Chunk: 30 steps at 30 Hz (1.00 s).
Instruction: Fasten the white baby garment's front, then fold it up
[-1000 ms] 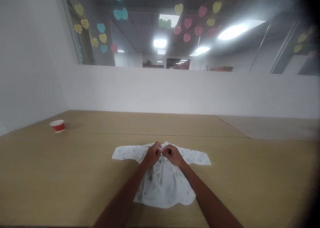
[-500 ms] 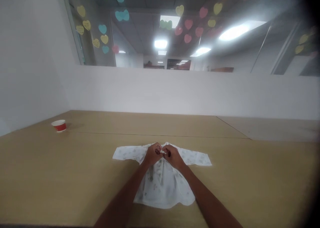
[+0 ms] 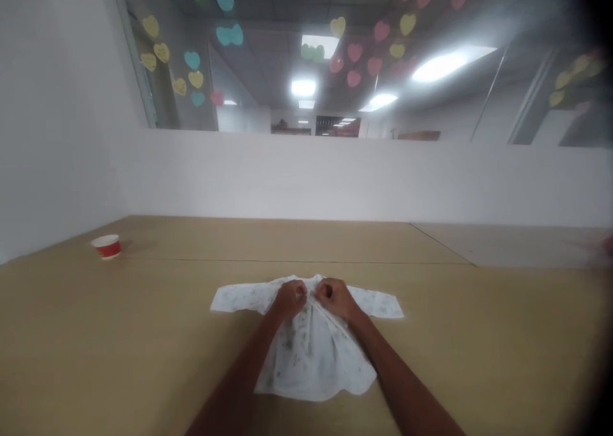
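Note:
A small white shirt (image 3: 316, 359) with a faint print lies on the table in front of me, its two sleeves spread to the sides and its hem toward me. My left hand (image 3: 290, 299) pinches the front of the shirt just below the collar. Close beside it, my right hand (image 3: 335, 297) is closed on the other front edge, with a fold of cloth running down from its fingers. A narrow gap separates the fingertips of both hands. Any button or tie between them is too small to make out.
The wooden table (image 3: 119, 334) has a seam across it behind the shirt. A red and white paper cup (image 3: 108, 248) stands at the far left. Beyond rises a white wall (image 3: 287, 177) below a window with heart-shaped notes. Something blurred and reddish shows at the right edge.
My hands were nearly touching at the collar; now they are slightly apart, each with a front edge of the shirt. The view has shifted a little. A reddish blur has appeared at far right.

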Tool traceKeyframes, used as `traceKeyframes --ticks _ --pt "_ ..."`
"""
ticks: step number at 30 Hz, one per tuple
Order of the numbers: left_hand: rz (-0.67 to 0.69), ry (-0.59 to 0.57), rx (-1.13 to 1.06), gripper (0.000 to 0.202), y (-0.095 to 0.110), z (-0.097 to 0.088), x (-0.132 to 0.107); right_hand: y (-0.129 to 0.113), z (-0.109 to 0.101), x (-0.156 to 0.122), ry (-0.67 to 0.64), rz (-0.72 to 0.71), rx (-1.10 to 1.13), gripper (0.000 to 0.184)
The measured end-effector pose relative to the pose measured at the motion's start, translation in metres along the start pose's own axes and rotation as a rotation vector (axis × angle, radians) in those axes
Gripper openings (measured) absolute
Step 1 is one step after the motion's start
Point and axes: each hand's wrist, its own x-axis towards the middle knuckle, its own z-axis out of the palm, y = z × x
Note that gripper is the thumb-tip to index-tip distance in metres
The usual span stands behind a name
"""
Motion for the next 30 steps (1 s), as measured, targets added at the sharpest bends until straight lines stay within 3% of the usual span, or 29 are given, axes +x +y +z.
traceKeyframes --ticks 6,11,16,25,30 --pt "-0.05 -0.188 0.053 0.024 0.011 -0.012 -0.013 -0.038 -0.013 -0.012 -0.313 0.066 -0.214 0.009" --pt "-0.085 -0.174 0.065 0.021 0.012 -0.008 -0.013 -0.039 -0.004 -0.013 -0.181 0.184 -0.635 0.01" --pt "-0.095 -0.156 0.067 0.017 0.019 -0.008 -0.011 -0.027 -0.001 -0.012 -0.165 0.2 -0.783 0.009" --pt "0.019 -0.093 0.145 0.014 0.018 -0.003 -0.012 -0.05 -0.015 -0.014 -0.245 0.335 -0.76 0.013" --pt "0.082 -0.096 0.18 0.012 0.013 0.0 -0.012 -0.038 -0.016 -0.014 -0.163 0.318 -0.716 0.009"
